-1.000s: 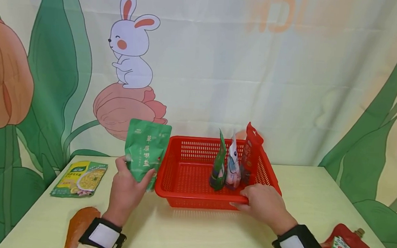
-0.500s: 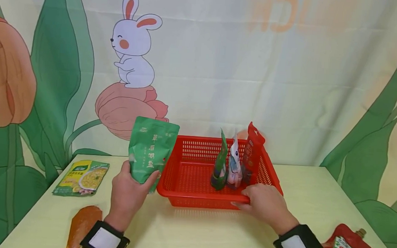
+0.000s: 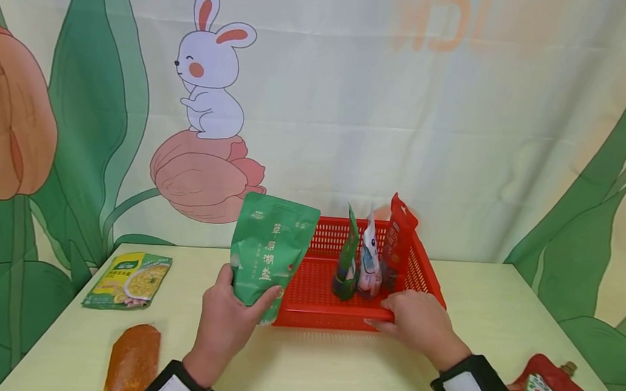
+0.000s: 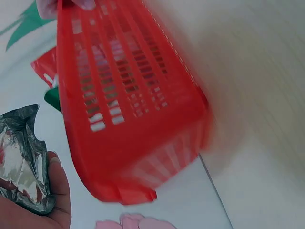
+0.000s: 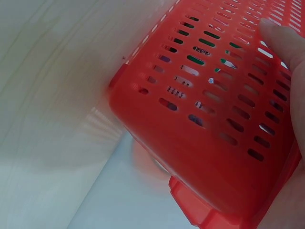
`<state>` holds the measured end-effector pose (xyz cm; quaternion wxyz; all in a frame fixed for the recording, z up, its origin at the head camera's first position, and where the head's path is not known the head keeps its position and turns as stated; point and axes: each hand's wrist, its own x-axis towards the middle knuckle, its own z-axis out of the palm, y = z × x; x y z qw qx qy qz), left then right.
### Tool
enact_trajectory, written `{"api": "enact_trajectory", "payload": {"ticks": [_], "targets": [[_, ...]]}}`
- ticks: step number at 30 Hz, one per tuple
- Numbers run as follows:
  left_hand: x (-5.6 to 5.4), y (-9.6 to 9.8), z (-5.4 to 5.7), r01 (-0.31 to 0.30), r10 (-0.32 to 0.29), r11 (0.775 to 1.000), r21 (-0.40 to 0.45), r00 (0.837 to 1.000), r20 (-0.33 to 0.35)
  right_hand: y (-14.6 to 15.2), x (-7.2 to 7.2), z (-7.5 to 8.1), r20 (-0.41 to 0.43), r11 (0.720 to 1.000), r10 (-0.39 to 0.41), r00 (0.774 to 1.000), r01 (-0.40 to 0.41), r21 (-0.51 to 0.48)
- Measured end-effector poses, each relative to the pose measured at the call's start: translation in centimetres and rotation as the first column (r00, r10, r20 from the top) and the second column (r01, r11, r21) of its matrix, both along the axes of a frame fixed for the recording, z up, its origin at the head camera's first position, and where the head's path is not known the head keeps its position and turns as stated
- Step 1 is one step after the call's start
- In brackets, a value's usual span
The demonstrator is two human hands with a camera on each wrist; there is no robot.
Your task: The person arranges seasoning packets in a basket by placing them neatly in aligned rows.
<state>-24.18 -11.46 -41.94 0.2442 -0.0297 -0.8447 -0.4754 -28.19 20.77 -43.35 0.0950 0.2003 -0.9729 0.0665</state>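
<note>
My left hand [image 3: 227, 326] grips a green salt pouch [image 3: 271, 247] near its bottom, upright and slightly tilted, its printed front facing me. It overlaps the front left corner of the red plastic basket [image 3: 331, 321] in the head view. The pouch's silvery side [image 4: 16, 157] shows in the left wrist view. My right hand [image 3: 418, 324] holds the basket's front rim toward its right end, thumb on the outer wall. Inside, toward the right, stand a green packet [image 3: 347, 258], a white packet [image 3: 369, 263] and a taller red packet [image 3: 398, 244].
A yellow-and-green soup packet [image 3: 128, 281] lies at the table's back left. Nearer sits a clear bag of orange-brown sauce [image 3: 134, 358]. A red ketchup pouch with a spout [image 3: 547, 390] lies at the right. Behind the table [image 3: 333, 378] hangs a printed curtain [image 3: 351, 113].
My left hand has carried the salt pouch to the right, from beside the basket to in front of its left part. The right hand has stayed on the rim.
</note>
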Motion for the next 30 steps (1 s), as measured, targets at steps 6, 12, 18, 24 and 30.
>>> {"api": "enact_trajectory", "payload": {"ticks": [6, 12, 18, 24, 30], "targets": [[1.2, 2.0, 0.0, 0.086, -0.087, 0.995, 0.04, 0.996, 0.001, -0.1, 0.1, 0.1, -0.035, 1.0, 0.016, 0.999, -0.015, 0.017], [2.3, 3.6, 0.1, 0.177, -0.181, 0.976, 0.129, 0.983, 0.02, 0.0, 0.1, 0.1, -0.042, 1.0, 0.016, 0.999, -0.016, 0.009], [3.4, 5.0, 0.0, 0.257, -0.278, 0.944, 0.209, 0.958, 0.076, 0.1, 0.1, 0.0, -0.062, 1.0, 0.018, 0.998, -0.017, 0.007], [4.6, 6.3, 0.0, 0.326, -0.396, 0.884, 0.334, 0.903, 0.166, 0.1, 0.1, -0.3, -0.06, 1.0, -0.009, 0.998, 0.008, -0.017], [5.8, 7.5, 0.2, 0.329, -0.45, 0.85, 0.411, 0.86, 0.241, 0.2, 0.2, -0.4, -0.086, 1.0, -0.018, 0.996, 0.016, -0.018]]}}
